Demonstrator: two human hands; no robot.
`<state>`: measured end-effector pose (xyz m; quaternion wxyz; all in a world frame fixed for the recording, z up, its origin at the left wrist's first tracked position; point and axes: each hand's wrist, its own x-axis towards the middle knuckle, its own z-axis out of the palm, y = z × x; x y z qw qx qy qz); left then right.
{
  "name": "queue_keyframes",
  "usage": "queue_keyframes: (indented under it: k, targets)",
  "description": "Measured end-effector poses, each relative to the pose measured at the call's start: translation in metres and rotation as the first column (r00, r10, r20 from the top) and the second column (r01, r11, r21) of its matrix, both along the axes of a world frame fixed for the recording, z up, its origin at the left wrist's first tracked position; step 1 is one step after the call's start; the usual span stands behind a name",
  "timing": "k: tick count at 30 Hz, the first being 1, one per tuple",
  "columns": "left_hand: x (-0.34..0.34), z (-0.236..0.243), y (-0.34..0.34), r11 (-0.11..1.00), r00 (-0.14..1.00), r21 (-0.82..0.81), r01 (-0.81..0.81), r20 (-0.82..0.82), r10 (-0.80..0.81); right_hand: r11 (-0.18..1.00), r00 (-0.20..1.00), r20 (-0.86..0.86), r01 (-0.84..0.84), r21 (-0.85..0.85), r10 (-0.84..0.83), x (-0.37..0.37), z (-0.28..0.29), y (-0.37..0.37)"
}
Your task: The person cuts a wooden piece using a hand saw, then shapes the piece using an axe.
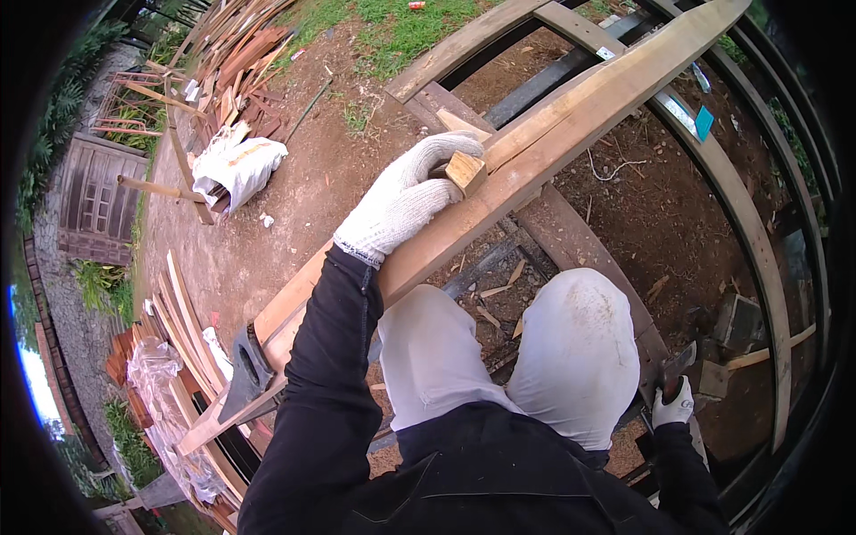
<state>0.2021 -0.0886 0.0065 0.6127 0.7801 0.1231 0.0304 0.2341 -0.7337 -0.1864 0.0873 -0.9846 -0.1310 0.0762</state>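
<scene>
My left hand [410, 189], in a white knit glove, grips a small wood block [465, 174] on top of a long pale timber beam [588, 107] running diagonally toward the upper right. A pale wood sliver shows just beyond the glove. My right hand [671, 403], also gloved, is low at the right, closed around the handle of a metal-bladed tool [679, 359], beside my right knee. The beam crosses a weathered plank [580, 245] of the frame beneath me.
Curved timber and dark frame members [758, 241] span dirt at the right. At left are scrap wood [245, 67], a white sack [236, 165], plastic-wrapped boards [169, 410] and a wooden door [96, 201]. A dark angular piece [250, 361] sits at the beam's near end.
</scene>
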Motion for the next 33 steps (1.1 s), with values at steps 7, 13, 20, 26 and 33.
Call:
queue_keyframes:
  k: [7,13,20,26,33]
  targets:
    - [-0.001,-0.001,0.007,0.993,0.999,0.114,-0.020,-0.034,0.024,0.999,0.998,0.030,-0.047,-0.004,0.048,0.000,0.004,0.008]
    - [-0.001,0.007,0.005,0.998,1.000,0.058,-0.001,-0.028,0.003,0.999,0.999,0.046,-0.028,0.035,0.027,0.003,0.008,0.013]
    - [-0.014,-0.001,0.001,0.968,0.996,0.234,-0.087,0.037,0.081,0.967,0.982,-0.133,0.161,0.197,-0.136,0.008,0.027,0.039]
    - [-0.091,0.016,-0.048,0.789,0.896,0.432,-0.437,0.128,0.426,0.791,0.974,0.197,-0.035,0.611,-0.110,0.014,0.091,0.134]
    - [-0.118,-0.007,-0.043,0.597,0.842,0.600,-0.533,0.306,0.444,0.324,0.817,-0.351,0.214,0.922,0.458,-0.025,0.217,0.323]
